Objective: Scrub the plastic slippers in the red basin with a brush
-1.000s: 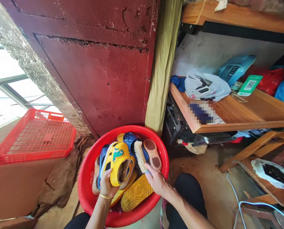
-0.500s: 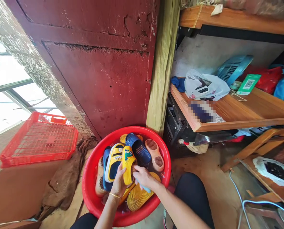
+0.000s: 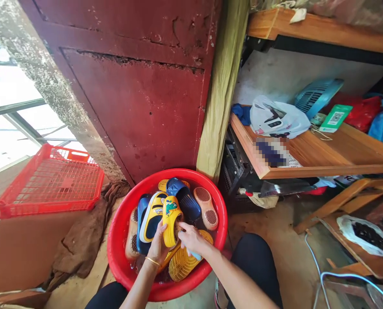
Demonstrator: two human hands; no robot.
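Note:
My left hand (image 3: 158, 245) is closed around the side of a yellow slipper (image 3: 170, 230) with a green cartoon figure on its strap, tilted up over the basin. My right hand (image 3: 193, 238) is closed on a light blue brush (image 3: 196, 256); only part of its handle shows, and its head is hidden at the slipper's opening. Left of that slipper lies a yellow and white slipper (image 3: 149, 223) with a dark insole. Around them in the red basin (image 3: 114, 240) are a navy slipper (image 3: 188, 201), a beige-soled one (image 3: 206, 208) and a yellow one sole up (image 3: 185, 264).
A red plastic crate (image 3: 62, 180) stands at the left beside a brown cloth (image 3: 78, 242). Behind the basin is a dark red door (image 3: 140, 116). At right, a wooden shelf (image 3: 316, 171) holds a plastic bag (image 3: 279, 118) and a blue fan (image 3: 318, 96). A cable (image 3: 348, 273) hangs lower right.
The view has shifted slightly. Both hands stay at the yellow slipper, my right hand still at its opening with the brush.

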